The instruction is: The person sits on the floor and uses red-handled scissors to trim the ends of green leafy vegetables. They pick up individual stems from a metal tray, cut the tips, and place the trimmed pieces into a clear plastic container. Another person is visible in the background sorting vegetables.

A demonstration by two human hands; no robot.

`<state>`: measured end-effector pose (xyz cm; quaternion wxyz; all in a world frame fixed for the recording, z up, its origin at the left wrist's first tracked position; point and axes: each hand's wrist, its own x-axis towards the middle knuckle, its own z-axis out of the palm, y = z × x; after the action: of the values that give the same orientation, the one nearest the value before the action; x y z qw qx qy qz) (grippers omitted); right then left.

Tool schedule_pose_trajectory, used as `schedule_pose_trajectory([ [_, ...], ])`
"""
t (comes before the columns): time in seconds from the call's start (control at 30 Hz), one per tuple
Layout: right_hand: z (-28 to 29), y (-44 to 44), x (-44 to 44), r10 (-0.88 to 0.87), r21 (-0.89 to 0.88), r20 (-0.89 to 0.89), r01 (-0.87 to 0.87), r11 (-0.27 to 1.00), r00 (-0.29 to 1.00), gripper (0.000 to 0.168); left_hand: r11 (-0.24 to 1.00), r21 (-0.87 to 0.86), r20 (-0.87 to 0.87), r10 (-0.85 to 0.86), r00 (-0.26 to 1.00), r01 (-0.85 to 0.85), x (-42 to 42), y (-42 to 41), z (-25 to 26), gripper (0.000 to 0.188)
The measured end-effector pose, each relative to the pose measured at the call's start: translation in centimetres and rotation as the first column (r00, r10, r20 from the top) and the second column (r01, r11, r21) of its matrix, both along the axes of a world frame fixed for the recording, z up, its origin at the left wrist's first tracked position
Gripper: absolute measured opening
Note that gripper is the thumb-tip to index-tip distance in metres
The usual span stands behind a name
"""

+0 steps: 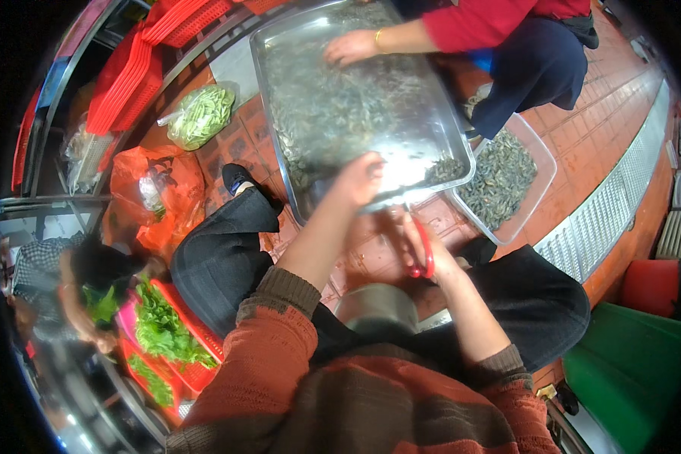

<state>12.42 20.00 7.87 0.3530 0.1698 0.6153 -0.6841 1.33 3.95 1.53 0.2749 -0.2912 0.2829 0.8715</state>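
A large metal tray [397, 127] with many small grey shrimp lies before me on the tiled floor. My left hand [364, 177] is over its near edge, fingers bent and blurred; whether something small is between them I cannot tell. My right hand [428, 247] holds red-handled scissors [427, 249] just below the tray's near rim, the blades pointing towards it. A clear plastic tub [546, 170] of shrimp [499, 176] stands by the tray's right corner, partly under the rim. A metal pot [376, 309] sits between my legs.
Across the tray a co-worker in a red sleeve reaches a hand [352, 48] into the shrimp. At left are a bag of green vegetables [201, 116], an orange plastic bag [167, 187], red baskets [196, 374] of leafy greens and another person's arm [79, 306]. A metal drain grating [607, 198] runs right.
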Motion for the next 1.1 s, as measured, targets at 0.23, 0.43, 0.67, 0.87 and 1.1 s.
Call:
schedule_pose_trajectory([
  [0.23, -0.2, -0.1, 0.6, 0.036, 0.068, -0.029, -0.034, 0.997, 0.999, 0.048, 0.988, -0.11, -0.008, 0.107, 0.994, -0.107, 0.3, 1.2, -0.2, 0.011],
  [0.43, -1.4, -0.2, -0.1, -0.103, 0.01, -0.148, 0.105, 0.994, 0.984, 0.044, 0.974, -0.225, 0.017, 0.006, 1.0, -0.002, 1.1, 2.4, 0.1, 0.01],
  [0.67, -1.4, 0.3, -0.3, -0.15, 0.055, -0.103, 0.156, 0.986, 0.983, 0.043, 0.954, -0.295, -0.169, -0.11, 0.98, 0.056, 1.7, 3.4, 0.0, 0.011],
  [0.87, -3.2, 0.6, 0.0, -0.126, 0.137, -0.191, 0.154, 0.979, 0.973, 0.047, 0.906, -0.4, -0.219, -0.239, 0.946, 0.136, 0.9, 3.1, -0.1, 0.014],
  [1.1, -4.1, 0.9, -0.1, -0.151, 0.159, -0.281, 0.201, 0.967, 0.948, 0.043, 0.922, -0.366, -0.231, -0.22, 0.948, 0.125, 1.1, 4.4, 1.4, 0.017],
])
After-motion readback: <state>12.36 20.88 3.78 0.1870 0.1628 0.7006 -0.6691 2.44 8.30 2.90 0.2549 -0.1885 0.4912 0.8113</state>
